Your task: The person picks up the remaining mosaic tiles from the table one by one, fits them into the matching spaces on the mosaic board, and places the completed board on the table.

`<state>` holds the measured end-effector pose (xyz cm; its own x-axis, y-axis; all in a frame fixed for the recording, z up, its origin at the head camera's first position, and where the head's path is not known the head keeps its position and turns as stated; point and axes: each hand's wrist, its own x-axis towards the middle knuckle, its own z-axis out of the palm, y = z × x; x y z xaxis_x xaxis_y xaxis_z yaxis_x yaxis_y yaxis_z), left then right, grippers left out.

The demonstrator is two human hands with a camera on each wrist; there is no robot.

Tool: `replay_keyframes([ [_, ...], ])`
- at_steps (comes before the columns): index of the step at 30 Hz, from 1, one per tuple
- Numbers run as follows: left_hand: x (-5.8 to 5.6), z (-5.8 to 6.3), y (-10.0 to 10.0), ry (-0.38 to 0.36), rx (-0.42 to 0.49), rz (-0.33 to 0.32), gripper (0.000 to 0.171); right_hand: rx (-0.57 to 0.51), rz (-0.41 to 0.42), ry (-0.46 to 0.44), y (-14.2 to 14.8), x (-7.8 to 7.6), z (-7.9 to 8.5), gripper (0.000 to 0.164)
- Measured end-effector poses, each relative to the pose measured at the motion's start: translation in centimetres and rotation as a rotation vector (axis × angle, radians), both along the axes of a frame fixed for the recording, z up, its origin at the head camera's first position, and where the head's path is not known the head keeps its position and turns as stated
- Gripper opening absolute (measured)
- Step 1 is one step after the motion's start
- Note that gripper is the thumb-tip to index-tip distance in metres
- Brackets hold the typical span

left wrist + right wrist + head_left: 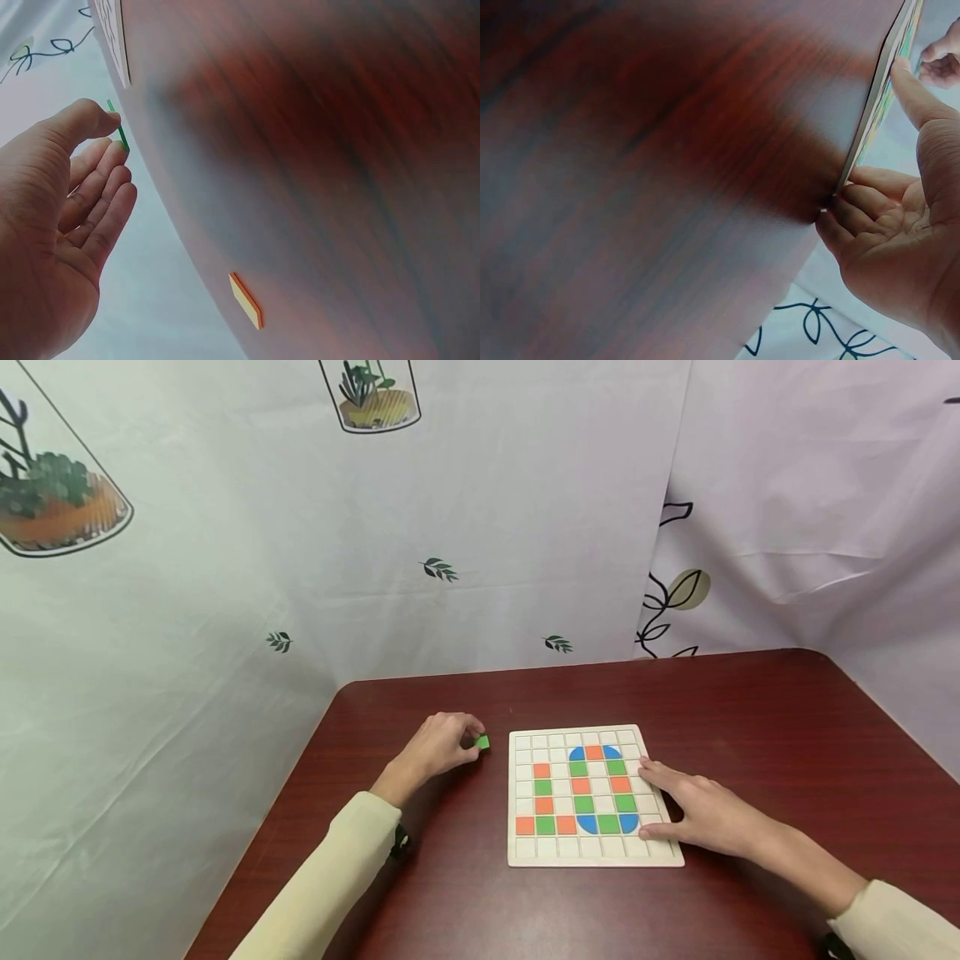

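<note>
My left hand (441,743) pinches a small green square tile (482,742) between thumb and fingertips, just left of the board. In the left wrist view that tile (120,127) shows edge-on, a little above the table. The cream grid board (522,785) lies flat, with orange, green and blue pieces in some cells. They form an upright bar on a flat base and, to its right, a closed ring with rounded blue corners. My right hand (708,814) rests on the board's right edge, thumb and fingers spread; the right wrist view shows its fingertips touching that edge.
A loose orange-edged tile (246,301) lies on the table in the left wrist view; it cannot be seen in the head view. The dark red wooden table (585,910) meets a white printed curtain (510,510) at the back and sides.
</note>
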<state>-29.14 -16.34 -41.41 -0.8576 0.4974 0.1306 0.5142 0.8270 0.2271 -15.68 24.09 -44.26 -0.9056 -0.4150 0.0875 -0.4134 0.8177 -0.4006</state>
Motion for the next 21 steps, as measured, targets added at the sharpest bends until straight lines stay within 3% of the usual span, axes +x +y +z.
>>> replay_keyframes([
  [13,-0.1,0.0,2.5,0.032,-0.009,-0.065,0.023,0.003,0.002,0.002,0.1,0.0,0.0,0.101],
  [21,-0.1,0.0,3.8,0.015,-0.018,-0.094,0.024,-0.004,0.008,0.002,0.1,-0.1,0.0,0.101],
])
